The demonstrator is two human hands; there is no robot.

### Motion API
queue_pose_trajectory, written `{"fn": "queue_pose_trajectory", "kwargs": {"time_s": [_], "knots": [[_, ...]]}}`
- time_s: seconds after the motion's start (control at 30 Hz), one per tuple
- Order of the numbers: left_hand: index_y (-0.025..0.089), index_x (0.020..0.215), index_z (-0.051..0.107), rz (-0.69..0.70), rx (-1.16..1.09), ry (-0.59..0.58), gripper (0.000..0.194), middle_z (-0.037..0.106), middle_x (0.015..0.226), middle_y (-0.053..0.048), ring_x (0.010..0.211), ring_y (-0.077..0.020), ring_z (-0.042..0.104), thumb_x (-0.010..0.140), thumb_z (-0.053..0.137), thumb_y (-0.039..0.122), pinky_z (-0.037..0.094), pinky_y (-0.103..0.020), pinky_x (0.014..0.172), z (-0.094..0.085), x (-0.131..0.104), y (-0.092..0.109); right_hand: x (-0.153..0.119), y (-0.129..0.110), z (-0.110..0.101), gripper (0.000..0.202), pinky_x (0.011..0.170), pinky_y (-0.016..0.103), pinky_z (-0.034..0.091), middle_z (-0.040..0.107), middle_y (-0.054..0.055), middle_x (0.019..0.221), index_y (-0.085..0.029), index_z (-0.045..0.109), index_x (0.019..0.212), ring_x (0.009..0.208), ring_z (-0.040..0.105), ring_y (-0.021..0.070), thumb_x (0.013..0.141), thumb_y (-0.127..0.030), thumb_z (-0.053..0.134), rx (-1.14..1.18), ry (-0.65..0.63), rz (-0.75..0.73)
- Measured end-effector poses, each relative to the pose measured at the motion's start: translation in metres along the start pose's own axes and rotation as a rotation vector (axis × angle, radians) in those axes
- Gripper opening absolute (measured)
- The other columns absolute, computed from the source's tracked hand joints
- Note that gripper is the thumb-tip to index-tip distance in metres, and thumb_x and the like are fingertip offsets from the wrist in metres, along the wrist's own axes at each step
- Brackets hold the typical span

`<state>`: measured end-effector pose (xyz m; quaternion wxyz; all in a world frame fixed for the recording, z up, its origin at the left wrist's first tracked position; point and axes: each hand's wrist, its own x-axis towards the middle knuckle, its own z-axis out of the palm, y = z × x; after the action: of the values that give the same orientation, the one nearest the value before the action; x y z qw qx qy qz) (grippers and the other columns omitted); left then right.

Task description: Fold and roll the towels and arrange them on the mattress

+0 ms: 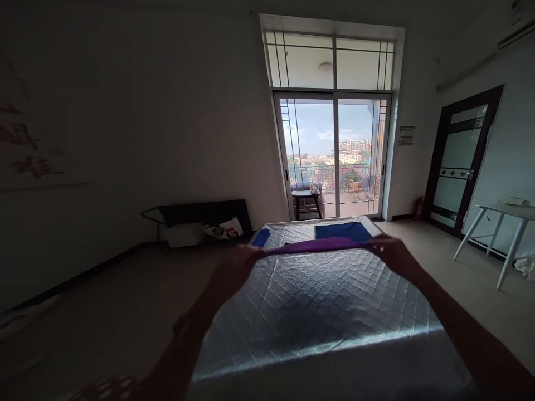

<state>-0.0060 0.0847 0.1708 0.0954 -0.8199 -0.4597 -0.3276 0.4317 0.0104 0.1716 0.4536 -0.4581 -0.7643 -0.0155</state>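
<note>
A purple cloth [320,245] is stretched sideways between my two hands, above a quilted, light-coloured padded surface [326,289]. My left hand [246,257] is closed on its left end, and my right hand [385,246] grips the right end. Beyond the purple cloth, a blue cloth [340,230] lies flat on the far part of the padded surface. Another blue piece [261,238] lies near the far left corner, close to my left hand. Both hands are dark against the window light, so single fingers are hard to make out.
Sliding glass doors [334,156] stand beyond the padded surface, with a dark stool [305,195] near them. A black frame with bags [204,223] is by the left wall. At the right are a white table [512,209] and a dark-framed door [463,161].
</note>
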Motion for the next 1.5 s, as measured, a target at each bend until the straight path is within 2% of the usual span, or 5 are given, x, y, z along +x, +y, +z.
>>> {"fn": "queue_pose_trajectory", "kwargs": {"time_s": [0.23,0.53,0.77,1.07,1.5], "knots": [[0.028,0.097,0.076,-0.124,-0.180,-0.385,0.034,0.077,0.108,-0.002,0.099,-0.0188,0.071,0.093,0.043,0.023,0.055,-0.031,0.090,0.110,-0.153,0.006,-0.151,0.046,0.079,0.025,0.067,0.030,0.059,0.077,0.007,0.097,-0.029,0.081,0.095,0.076,0.074,0.0195,0.096,-0.030,0.055,0.061,-0.318,0.239],[0.028,0.089,0.076,-0.010,-0.169,-0.237,0.023,0.078,0.098,-0.001,0.087,-0.0181,0.074,0.095,0.053,0.029,0.058,-0.028,0.078,0.120,-0.190,0.000,-0.189,0.049,0.074,0.029,0.081,0.035,0.059,0.074,0.010,0.110,-0.029,0.079,0.106,0.098,0.071,0.0236,0.096,-0.035,0.053,-0.053,-0.436,0.263],[0.026,0.098,0.075,0.132,-0.174,-0.179,0.023,0.076,0.102,-0.003,0.093,-0.0184,0.072,0.099,0.054,0.036,0.059,-0.031,0.082,0.106,-0.144,0.043,-0.129,0.057,0.082,0.044,0.091,0.039,0.057,0.068,0.010,0.127,-0.025,0.077,0.110,0.103,0.070,0.0233,0.102,-0.049,0.041,0.054,-0.495,0.275],[0.026,0.140,0.058,0.483,-0.306,-0.472,0.050,0.054,0.150,-0.009,0.141,-0.0285,0.045,0.098,0.053,0.052,0.036,-0.051,0.117,0.213,-0.038,0.185,-0.021,0.134,0.188,0.061,0.125,0.044,0.018,0.032,0.009,0.162,-0.014,0.036,0.156,0.153,0.021,0.0241,0.103,-0.044,0.033,-0.296,-0.691,0.407],[0.031,0.158,0.029,0.759,-0.513,-0.663,0.052,0.036,0.163,0.000,0.151,-0.0148,0.030,0.108,0.026,0.044,0.029,-0.036,0.122,0.196,-0.051,0.186,-0.013,0.180,0.213,0.069,0.125,0.039,0.006,0.016,0.006,0.167,-0.013,0.016,0.162,0.155,0.009,0.0178,0.103,-0.049,0.016,-0.456,-0.734,0.492]]}}
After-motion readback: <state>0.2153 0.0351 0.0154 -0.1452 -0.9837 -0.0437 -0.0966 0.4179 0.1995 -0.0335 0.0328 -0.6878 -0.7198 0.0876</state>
